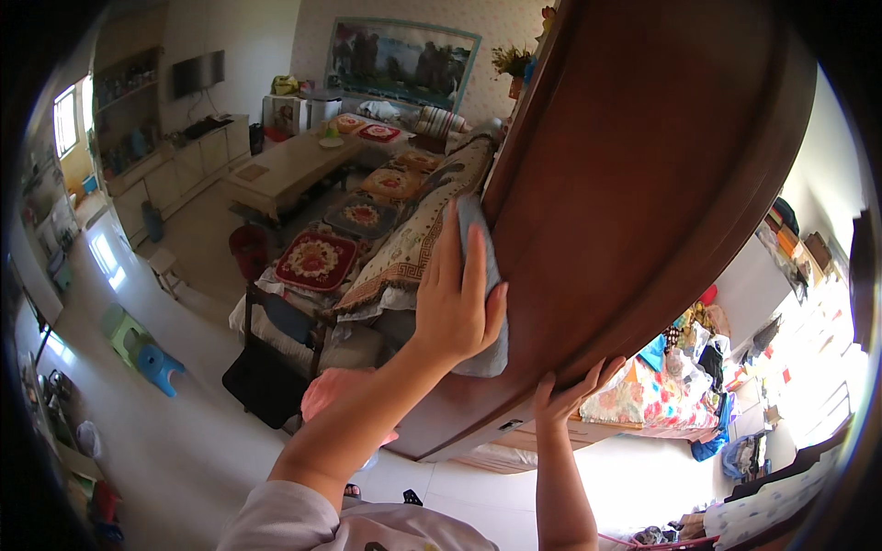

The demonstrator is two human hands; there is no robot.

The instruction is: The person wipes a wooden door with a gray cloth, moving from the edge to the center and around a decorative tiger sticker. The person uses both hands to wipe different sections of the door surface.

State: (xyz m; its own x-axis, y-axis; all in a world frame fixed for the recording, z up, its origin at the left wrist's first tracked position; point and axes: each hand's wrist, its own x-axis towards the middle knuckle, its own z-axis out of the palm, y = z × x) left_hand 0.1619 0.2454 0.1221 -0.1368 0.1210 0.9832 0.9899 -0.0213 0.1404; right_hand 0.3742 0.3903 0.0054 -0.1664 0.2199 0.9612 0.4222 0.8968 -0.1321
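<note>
— What's under your palm there?

— A grey-blue cloth point(484, 275), folded long. My left hand point(457, 298) lies flat on it with the fingers stretched out, pressing it against the brown wooden door point(643, 174). The cloth sits along the door's left edge, running from above my fingertips down past my wrist, where a rumpled end hangs out.

— And the other hand?

— My right hand point(568, 390) hooks its fingers over the door's lower edge, gripping the wood and nothing else. So one cloth, one door, two hands, both on that same door.

— How does the door look?

— Dark reddish wood, smooth and a little glossy, filling most of the upper right. A small metal latch plate point(510, 425) shows on its narrow edge near my right wrist.

— Anything that holds things nearby?

— Beyond the door, a sofa point(367, 230) carries patterned cushions; I count about five red and cream ones in a row, plus a fringed throw point(413, 248) over the backrest. A long pale coffee table point(285, 165) bears a green object I can't make out. Through the doorway on the right, a bed point(643, 399) is heaped with flowered bedding and clothes.

— On the floor?

— Two small plastic stools, one green point(121, 329), one blue point(158, 365), just beside each other on the pale tiles.
</note>
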